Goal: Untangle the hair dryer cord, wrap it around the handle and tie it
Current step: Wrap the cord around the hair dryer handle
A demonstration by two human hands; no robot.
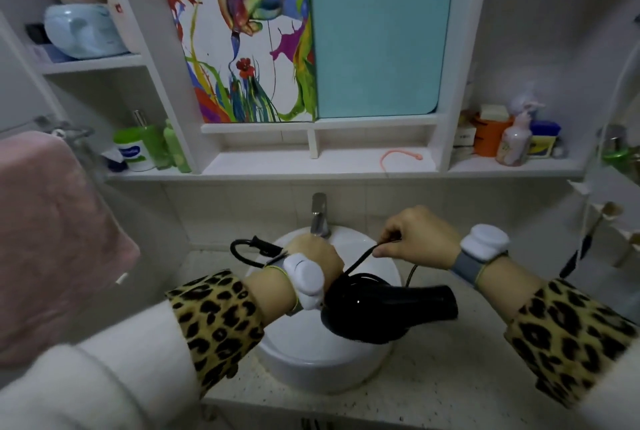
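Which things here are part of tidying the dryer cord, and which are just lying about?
Job: hair dryer, cord, plug, left hand, right hand.
Lying about: towel, tap, sink, lotion bottle.

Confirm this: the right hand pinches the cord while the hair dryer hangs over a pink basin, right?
No: the basin is white, not pink, as the head view shows. The right hand does pinch the cord above the hair dryer.

White wall cabinet with open shelves, colourful paint-splash panel beside teal panel. Pale tiled wall below. Round white basin, chrome tap, speckled counter. Pink towel left. Bottles on right shelf. Light soft, even.
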